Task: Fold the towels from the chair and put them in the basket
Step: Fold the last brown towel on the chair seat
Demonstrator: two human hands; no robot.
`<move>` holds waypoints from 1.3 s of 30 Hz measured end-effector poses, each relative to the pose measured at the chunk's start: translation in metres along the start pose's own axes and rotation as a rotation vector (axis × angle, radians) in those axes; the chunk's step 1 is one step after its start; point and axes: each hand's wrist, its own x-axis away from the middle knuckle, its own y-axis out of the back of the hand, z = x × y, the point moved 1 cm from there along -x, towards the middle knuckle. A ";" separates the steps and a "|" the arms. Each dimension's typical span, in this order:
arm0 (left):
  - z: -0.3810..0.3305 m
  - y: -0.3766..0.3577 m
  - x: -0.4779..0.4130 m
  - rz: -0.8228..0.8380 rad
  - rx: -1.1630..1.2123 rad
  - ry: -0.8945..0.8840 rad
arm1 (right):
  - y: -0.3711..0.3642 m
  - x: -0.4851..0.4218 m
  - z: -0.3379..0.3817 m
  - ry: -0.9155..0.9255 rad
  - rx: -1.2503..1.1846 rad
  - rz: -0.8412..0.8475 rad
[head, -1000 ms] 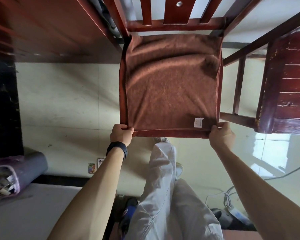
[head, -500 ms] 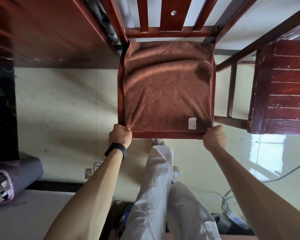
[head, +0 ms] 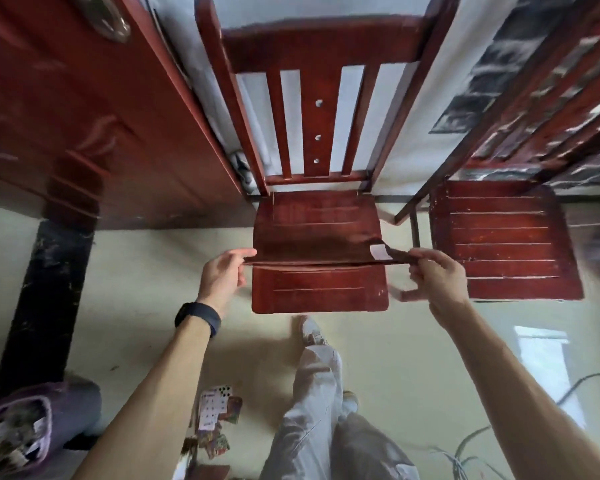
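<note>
A brown towel [head: 312, 249] with a white label hangs stretched between my hands above the red wooden chair's seat [head: 319, 292]. I see it almost edge-on, and its far part sags toward the seat. My left hand [head: 222, 278] pinches the towel's left corner between thumb and fingers. The right corner, beside the label, is pinched by my right hand [head: 433, 275]. A purple basket [head: 66, 410] with things inside sits on the floor at the bottom left, far from both hands.
A second red slatted chair [head: 506, 244] stands close on the right. A red wooden cabinet [head: 84, 116] and a black post [head: 45, 299] fill the left. Playing cards [head: 215, 410] lie on the floor by my legs, and cables [head: 465, 455] at the bottom right.
The towel lay flat on the seat with my hands gripping its near corners. It is now lifted off the front of the seat, and my view has tilted up to show the chair back.
</note>
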 end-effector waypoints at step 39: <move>-0.124 0.039 0.082 0.060 -1.588 -1.204 | 0.105 0.079 0.076 1.109 1.193 0.114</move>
